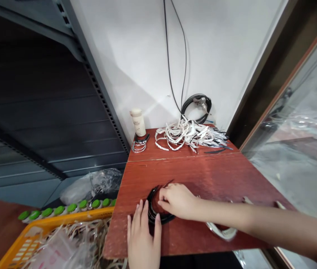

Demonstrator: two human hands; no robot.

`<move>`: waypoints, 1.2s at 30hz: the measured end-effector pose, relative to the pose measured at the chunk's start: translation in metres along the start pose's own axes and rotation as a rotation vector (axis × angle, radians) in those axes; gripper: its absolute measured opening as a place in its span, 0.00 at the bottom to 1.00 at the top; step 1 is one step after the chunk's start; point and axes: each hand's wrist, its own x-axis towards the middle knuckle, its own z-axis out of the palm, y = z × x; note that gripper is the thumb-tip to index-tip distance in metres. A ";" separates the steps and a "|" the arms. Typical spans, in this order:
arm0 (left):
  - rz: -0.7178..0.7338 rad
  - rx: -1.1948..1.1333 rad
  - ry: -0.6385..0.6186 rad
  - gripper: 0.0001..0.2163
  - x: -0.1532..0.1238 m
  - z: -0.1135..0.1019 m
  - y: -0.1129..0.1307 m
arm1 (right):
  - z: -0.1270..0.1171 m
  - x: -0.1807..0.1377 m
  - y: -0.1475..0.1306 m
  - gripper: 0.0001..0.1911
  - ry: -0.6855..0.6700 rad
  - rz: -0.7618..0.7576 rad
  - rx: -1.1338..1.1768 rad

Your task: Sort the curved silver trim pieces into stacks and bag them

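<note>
A loop of several glossy thin black curved bands [152, 216] lies near the front of the red-brown table [136, 179]. My left hand [144, 235] rests flat at the loop's lower left, its fingers stretched out and fingertips at the bands. Over the loop's right side, my right hand [178, 201] is closed, thumb against curled fingers. What it pinches, if anything, is hidden. A dark end sticks out above its knuckles. Partly covered by my right forearm, pale curved bands [225, 234] lie on the table.
Along the back are a white bottle [138, 122], silver and black hoops [139, 145], a pile of white and black strips [189, 134] and coiled black cable [186, 108]. Left of the table stands a yellow basket [60, 218] of strips, with green-lidded jars [71, 207] behind. Glass borders the right.
</note>
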 end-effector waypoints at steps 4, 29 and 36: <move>-0.031 -0.004 0.011 0.23 0.002 -0.002 0.002 | 0.009 0.000 -0.009 0.07 -0.001 -0.071 0.019; 0.294 0.332 0.082 0.19 0.006 0.002 -0.006 | -0.087 0.041 0.191 0.15 0.418 0.482 -0.331; 0.312 0.333 0.063 0.20 0.006 0.003 -0.013 | -0.095 0.068 0.209 0.13 0.399 0.475 -0.472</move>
